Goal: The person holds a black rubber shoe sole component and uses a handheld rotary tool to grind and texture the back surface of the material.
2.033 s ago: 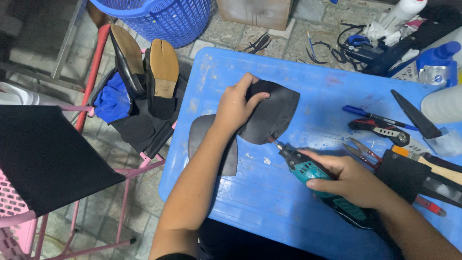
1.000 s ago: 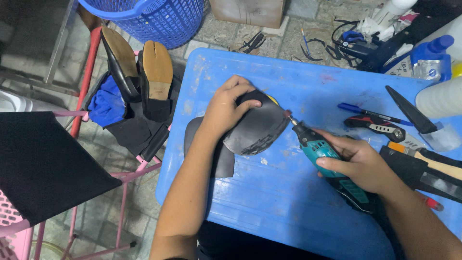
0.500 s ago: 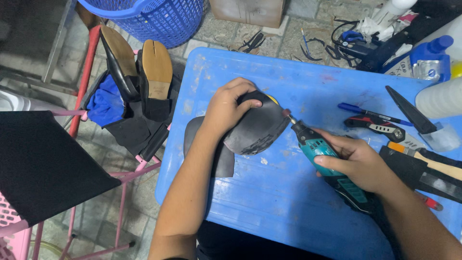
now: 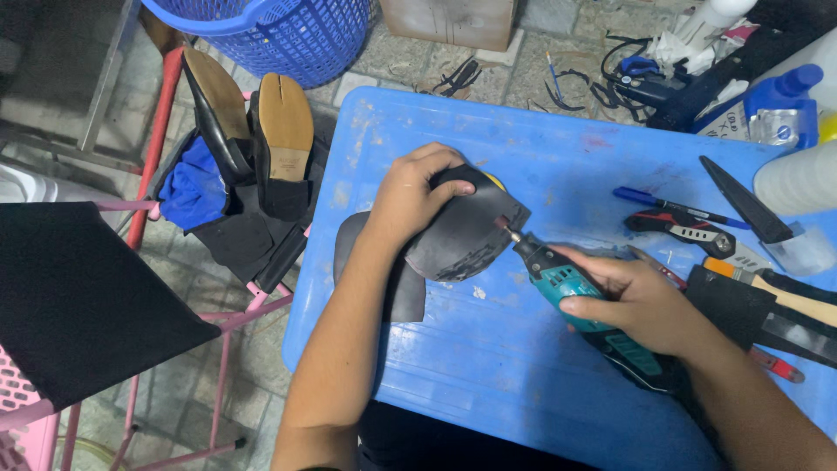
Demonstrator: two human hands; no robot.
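Both forearms were bare from the lower edge of the view to the wrists; no sleeves showed. Left hand [image 4: 410, 196] wore no glove, ring or band on the parts that showed. Right hand [image 4: 641, 301] was likewise ungloved, with no watch or bracelet at the wrist. Fingernails on the right hand were short and unpainted. Between the elbows, a strip of dark, near-black clothing [image 4: 436, 440] covered the lap; the garment's kind could not be told.

basket [image 4: 279, 35]: top cut off | rotary tool [image 4: 593, 314]: rear hidden under right hand [image 4: 641, 301]
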